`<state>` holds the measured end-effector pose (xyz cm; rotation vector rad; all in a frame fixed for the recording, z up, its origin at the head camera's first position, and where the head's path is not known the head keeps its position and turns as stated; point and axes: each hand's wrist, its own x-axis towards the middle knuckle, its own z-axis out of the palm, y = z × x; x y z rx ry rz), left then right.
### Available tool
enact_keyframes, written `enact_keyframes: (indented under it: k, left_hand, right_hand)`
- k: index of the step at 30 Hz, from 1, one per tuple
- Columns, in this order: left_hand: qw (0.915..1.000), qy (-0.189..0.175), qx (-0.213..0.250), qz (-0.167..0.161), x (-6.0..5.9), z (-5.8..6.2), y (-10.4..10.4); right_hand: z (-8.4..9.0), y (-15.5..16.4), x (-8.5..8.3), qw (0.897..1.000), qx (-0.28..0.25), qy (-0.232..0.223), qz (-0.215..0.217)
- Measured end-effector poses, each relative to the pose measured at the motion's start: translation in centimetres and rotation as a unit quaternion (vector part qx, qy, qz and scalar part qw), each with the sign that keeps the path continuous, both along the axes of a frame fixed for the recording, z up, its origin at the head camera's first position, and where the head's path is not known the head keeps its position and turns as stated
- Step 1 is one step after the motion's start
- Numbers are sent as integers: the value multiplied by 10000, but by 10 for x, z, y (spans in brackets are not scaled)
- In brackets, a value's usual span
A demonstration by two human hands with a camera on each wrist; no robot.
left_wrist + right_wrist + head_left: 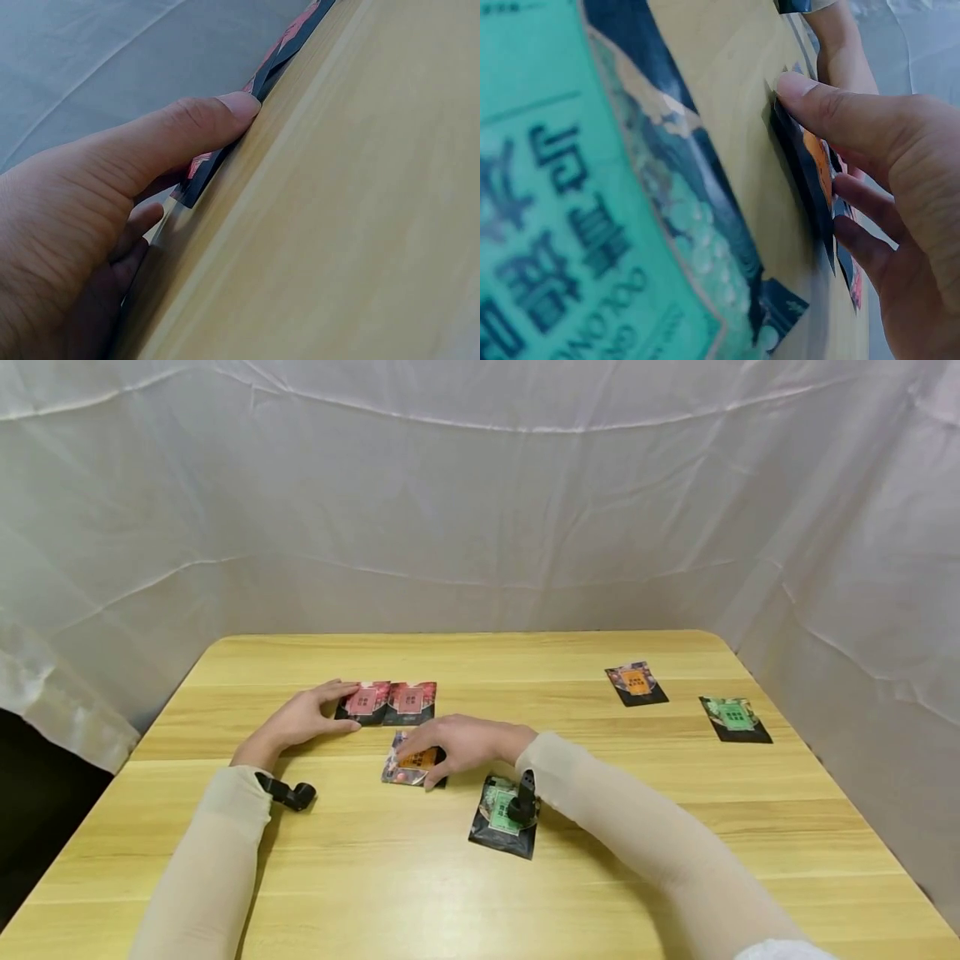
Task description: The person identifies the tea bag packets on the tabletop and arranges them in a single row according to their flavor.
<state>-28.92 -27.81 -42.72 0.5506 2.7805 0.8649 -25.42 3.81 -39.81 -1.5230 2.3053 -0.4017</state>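
Two red tea sachets (411, 700) lie side by side at the left of the table. My left hand (306, 718) rests at the left one, its thumb (238, 106) on the near edge and its fingers reaching over the far part. Just in front of them is an orange-labelled tea sachet (415, 758). Over it is my right hand (468, 743), gripping it between the thumb (799, 86) at the near edge and the fingers opposite. A green-labelled oolong tea sachet (498, 831) lies under my right wrist, partly covered by the wrist camera.
Another orange-labelled sachet (637, 684) lies at the back right of the wooden table (360, 877), with a second green-labelled sachet (735, 719) near the right edge. White curtains (480, 502) hang behind the table and at its sides.
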Motion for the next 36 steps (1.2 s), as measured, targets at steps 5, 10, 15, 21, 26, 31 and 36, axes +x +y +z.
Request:
enact_keyframes:
  k: [5, 10, 15, 21, 26, 31, 36]
  left_hand:
    - [10000, 18, 4, 18, 0, -1, 0]
    - [10000, -7, 23, 59, 0, -1, 0]
    - [9999, -58, 4, 87, 1, -1, 0]
    - [10000, -29, 23, 53, -1, -1, 0]
    - [10000, -21, 44, 39, -1, -1, 0]
    - [10000, -20, 27, 49, -1, -2, 1]
    - [10000, -5, 12, 38, -2, -2, 0]
  right_hand:
    - [0, 2, 2, 9999, 107, 105, 49]
    - [0, 3, 3, 9996, 181, 221, 63]
    - [0, 6, 1, 9991, 290, 283, 108]
    - [4, 16, 2, 9990, 424, 124, -51]
    - [5, 24, 2, 9991, 376, 142, -165]
    - [2, 31, 2, 9990, 249, 274, -247]
    - [0, 38, 2, 9985, 129, 377, -377]
